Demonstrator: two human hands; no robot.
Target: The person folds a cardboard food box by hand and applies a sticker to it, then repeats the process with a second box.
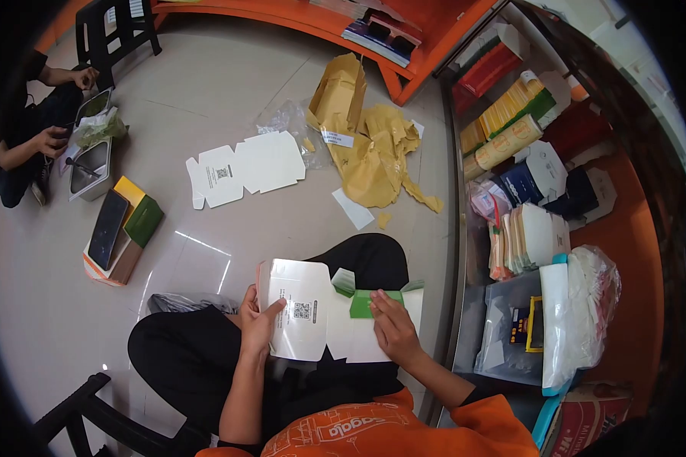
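Observation:
A folding carton, white with a printed QR code, lies partly opened across my lap. My left hand grips its left edge, thumb on the printed face and the other fingers behind. My right hand holds the right part of the carton, its fingers pressed together on a green flap. Small tabs stand up on either side of that flap. On the floor ahead lies a flat white carton blank with a QR code.
Torn brown wrapping paper and clear plastic lie ahead. At left, a phone rests on a box; another person's hand is near metal trays. A packed shelf stands at right, a black stool at lower left.

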